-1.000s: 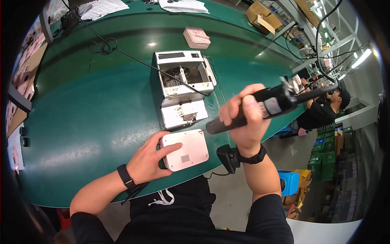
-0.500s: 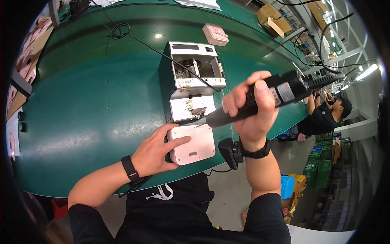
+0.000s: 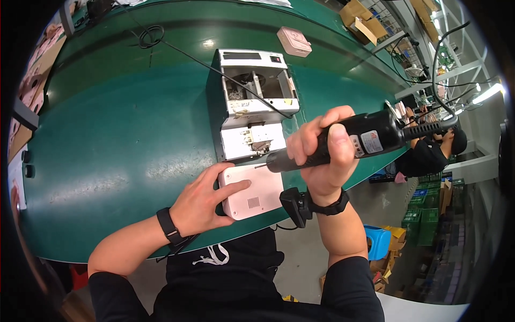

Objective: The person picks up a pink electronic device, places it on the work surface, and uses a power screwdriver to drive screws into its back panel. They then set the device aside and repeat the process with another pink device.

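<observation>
A pale pink plastic box lies on the bench in front of me, its face with screw holes and a slotted grille turned up. My left hand grips its left side, the index finger stretched across the top. My right hand is wrapped round a black corded electric screwdriver, held nearly level and tilted down to the left. The thin bit points over the far part of the box; whether it touches cannot be made out. Just behind the box stands a white and dark screw feeder, with screws in its open tray.
A second pink box sits farther back on the green bench. A black cable runs across the feeder. Cartons stand at the far right, and a co-worker is at the bench's right end.
The screwdriver has moved slightly left and is held more level, its bit shifting left over the box. My left hand keeps its grip. The second pink box has shifted right.
</observation>
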`<state>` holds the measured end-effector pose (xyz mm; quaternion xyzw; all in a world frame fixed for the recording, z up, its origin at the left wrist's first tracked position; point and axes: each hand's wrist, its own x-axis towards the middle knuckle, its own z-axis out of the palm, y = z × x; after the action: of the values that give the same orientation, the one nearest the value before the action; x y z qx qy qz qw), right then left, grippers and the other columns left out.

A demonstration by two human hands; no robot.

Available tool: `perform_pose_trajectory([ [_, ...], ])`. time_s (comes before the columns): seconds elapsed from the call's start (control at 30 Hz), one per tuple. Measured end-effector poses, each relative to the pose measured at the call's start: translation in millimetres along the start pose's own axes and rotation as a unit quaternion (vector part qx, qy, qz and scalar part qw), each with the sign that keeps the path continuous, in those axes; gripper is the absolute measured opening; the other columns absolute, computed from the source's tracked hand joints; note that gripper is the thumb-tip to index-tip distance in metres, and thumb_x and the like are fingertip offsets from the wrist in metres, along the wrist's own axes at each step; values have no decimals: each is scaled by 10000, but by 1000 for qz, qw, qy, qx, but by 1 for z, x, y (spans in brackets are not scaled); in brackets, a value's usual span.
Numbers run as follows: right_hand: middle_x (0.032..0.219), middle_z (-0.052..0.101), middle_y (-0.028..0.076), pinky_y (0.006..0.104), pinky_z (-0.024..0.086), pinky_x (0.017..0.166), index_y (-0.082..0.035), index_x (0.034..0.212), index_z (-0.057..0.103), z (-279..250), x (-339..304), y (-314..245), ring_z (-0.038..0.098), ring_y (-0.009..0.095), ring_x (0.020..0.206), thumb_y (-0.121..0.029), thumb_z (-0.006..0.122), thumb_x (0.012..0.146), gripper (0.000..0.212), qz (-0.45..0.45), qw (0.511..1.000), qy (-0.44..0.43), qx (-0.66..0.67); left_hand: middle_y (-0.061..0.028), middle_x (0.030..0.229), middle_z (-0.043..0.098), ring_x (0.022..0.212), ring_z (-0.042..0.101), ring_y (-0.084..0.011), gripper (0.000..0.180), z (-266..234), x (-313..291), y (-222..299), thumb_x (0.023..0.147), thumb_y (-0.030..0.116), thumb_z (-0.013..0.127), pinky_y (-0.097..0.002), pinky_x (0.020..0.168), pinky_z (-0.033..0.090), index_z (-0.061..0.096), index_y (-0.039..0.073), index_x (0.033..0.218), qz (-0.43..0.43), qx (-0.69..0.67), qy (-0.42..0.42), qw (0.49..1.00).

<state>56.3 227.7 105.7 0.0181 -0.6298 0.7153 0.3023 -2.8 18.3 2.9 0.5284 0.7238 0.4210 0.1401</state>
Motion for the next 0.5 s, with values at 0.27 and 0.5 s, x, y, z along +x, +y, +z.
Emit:
perform_pose_trajectory([
  [0.27, 626, 487, 77, 356, 422, 482, -77, 1009, 435, 2, -3, 1, 454, 169, 469, -265, 537, 931, 227, -7, 1000, -20, 7, -141, 1357, 432, 1173, 533, -351, 826, -1, 1, 2, 533, 170, 885, -416, 931, 516, 591, 237, 1302, 0, 0, -2, 1000],
  [0.5, 622, 501, 83, 356, 429, 483, -70, 988, 456, 10, 22, -25, 464, 176, 469, -242, 506, 947, 184, -48, 999, 4, 13, -145, 1350, 436, 1175, 532, -354, 829, 0, -1, -1, 533, 202, 890, -414, 932, 515, 589, 238, 1305, -1, 6, 4, 1000],
])
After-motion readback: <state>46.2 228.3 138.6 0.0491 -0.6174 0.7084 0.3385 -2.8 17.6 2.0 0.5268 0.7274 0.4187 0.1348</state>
